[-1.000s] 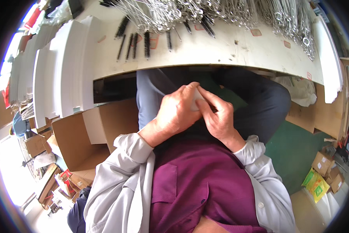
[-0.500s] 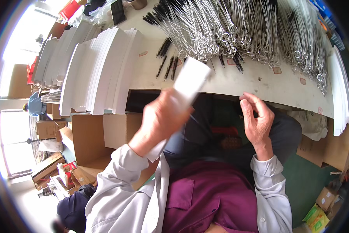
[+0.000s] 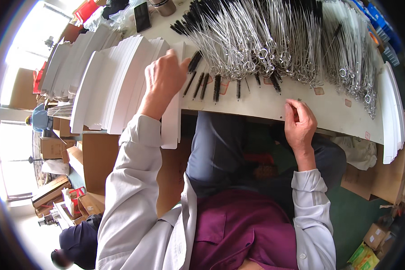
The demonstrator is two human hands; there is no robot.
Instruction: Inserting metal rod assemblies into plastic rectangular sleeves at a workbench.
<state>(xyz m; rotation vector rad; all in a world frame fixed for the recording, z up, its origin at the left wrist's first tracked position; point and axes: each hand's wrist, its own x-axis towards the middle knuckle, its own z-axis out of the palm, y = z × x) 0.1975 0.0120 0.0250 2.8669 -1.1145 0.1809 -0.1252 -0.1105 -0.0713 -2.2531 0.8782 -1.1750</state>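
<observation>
My left hand (image 3: 163, 80) is closed over a long, narrow white box (image 3: 170, 128), its thumb by the right edge and its other fingers partly hidden. The box lies at the right end of a row of similar white boxes (image 3: 126, 85), its near end jutting past the table edge. Near the table's front edge, my right hand (image 3: 301, 123) is held with curled fingers and thumb together, nothing visible in them. Several short black bristle brushes (image 3: 217, 87) lie between my hands. Behind them is a large heap of wire-handled brushes (image 3: 256, 40) with looped ends.
A dark phone (image 3: 142, 18) and a metallic cup (image 3: 163, 6) stand at the back left of the table (image 3: 247, 105). More white boxes (image 3: 393, 112) are stacked at the right edge. Below on the left is an open cardboard carton (image 3: 99, 162). Another person (image 3: 78, 240) appears lower left.
My left hand has carried the white box forward and left, from over my lap to the row's end. My right hand has shifted slightly, its fingers closing together.
</observation>
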